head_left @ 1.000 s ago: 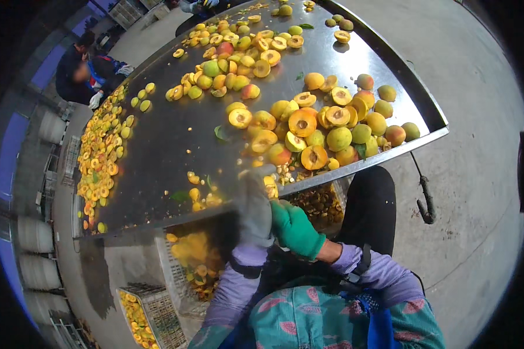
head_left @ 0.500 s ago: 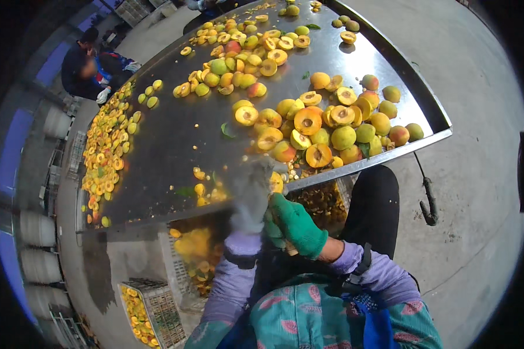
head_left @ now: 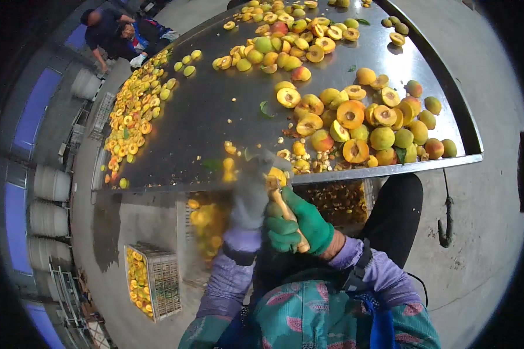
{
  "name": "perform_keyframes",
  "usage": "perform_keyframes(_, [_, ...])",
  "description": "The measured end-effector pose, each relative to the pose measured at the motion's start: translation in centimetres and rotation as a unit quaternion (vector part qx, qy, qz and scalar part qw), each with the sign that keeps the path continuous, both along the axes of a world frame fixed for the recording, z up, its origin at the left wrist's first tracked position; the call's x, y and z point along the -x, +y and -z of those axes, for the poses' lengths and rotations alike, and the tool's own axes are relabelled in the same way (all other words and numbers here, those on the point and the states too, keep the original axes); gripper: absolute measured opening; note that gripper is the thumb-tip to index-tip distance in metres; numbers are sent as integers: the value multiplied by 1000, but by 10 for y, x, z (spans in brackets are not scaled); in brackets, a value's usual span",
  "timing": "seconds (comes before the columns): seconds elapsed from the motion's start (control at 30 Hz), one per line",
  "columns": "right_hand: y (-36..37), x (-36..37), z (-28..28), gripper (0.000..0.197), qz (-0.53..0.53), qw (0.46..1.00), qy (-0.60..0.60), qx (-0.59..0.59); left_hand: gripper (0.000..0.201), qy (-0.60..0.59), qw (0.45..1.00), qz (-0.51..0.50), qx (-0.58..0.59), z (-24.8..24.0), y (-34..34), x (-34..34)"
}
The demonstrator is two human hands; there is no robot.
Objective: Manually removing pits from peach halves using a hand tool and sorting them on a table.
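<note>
My right hand [head_left: 304, 224], in a green glove, is wrapped round a pale wooden-handled tool [head_left: 287, 210]. The tool's metal tip meets a yellow peach piece [head_left: 278, 176] just past the table's near edge. Closed around that piece is my left hand [head_left: 251, 189], in a grey glove and smeared by motion, so its fingers are hard to make out. Right of my hands lies a heap of whole and halved peaches [head_left: 350, 114] on the metal table [head_left: 204, 125]. Small peach bits and pits [head_left: 314, 158] are scattered near the edge.
A raised rim [head_left: 390, 170] borders the table. Under it stand a crate of yellow fruit [head_left: 202, 224] and a crate of dark pits [head_left: 337, 203]. Another fruit-filled crate [head_left: 163, 285] is on the floor at left. Two people [head_left: 113, 35] are at the far left; stacked tubs [head_left: 49, 218] stand behind.
The view has shifted, so the table sits further right and higher. My right hand has turned, showing the tool's handle. My left hand stays beside the tool tip, blurred in both frames.
</note>
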State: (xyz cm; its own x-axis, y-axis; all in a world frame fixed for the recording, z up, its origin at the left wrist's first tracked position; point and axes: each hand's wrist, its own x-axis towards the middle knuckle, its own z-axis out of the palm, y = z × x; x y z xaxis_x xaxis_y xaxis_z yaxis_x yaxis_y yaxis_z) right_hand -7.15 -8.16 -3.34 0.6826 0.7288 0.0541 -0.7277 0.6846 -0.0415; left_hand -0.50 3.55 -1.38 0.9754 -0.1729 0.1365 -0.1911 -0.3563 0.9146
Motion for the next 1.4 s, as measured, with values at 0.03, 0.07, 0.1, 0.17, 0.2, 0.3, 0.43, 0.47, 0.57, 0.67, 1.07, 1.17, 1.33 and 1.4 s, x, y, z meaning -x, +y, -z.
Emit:
perform_keyframes(0.03, [-1, -1, 2, 40, 21, 993, -45, 102, 37, 18, 1000, 4, 14, 0, 1, -1])
perform_keyframes(0.07, [-1, -2, 4, 40, 42, 974, -90, 203, 39, 37, 999, 6, 28, -1, 2, 0])
perform_keyframes(0.1, [0, -1, 9, 40, 2, 993, -67, 92, 39, 38, 994, 38, 99, 4, 1, 1])
perform_keyframes(0.17, [5, 0, 18, 40, -76, 988, -20, -135, 39, 75, 975, 54, 201, 9, -1, 5])
perform_keyframes(0.2, [2, 1, 13, 43, -69, 990, 9, -125, 39, 93, 962, 63, 249, 3, -6, 7])
perform_keyframes(0.3, [-7, 1, 5, 47, -42, 996, -7, -75, 39, 59, 992, -32, 106, 21, 6, 0])
perform_keyframes(0.43, [-44, 25, 39, 44, -21, 984, 117, 131, 26, -72, 987, -65, -127, 14, 74, -1])
perform_keyframes(0.47, [-53, 31, 69, 43, -20, 971, 184, 153, 21, -218, 917, -103, -318, 15, 87, -10])
perform_keyframes(0.57, [-56, 41, 82, 41, -5, 941, 157, 301, 27, -254, 898, -48, -356, -2, 25, -50])
perform_keyframes(0.67, [-53, 28, 73, 34, 143, 852, -60, 500, 31, -281, 900, 22, -333, 11, -73, -86])
perform_keyframes(1.07, [-57, -11, 25, 27, 348, 432, -363, 749, 29, -62, 989, 133, -4, 11, -46, -38])
perform_keyframes(1.17, [-51, -4, 9, 28, 356, 439, -357, 744, 25, -128, 985, 105, -38, 10, -41, -30])
perform_keyframes(1.33, [-53, -1, -4, 29, 355, 454, -350, 738, 38, 10, 975, 106, 194, 8, -55, -19])
perform_keyframes(1.4, [-50, -1, 0, 29, 367, 490, -326, 721, 38, -42, 985, 103, 133, 17, -52, -17])
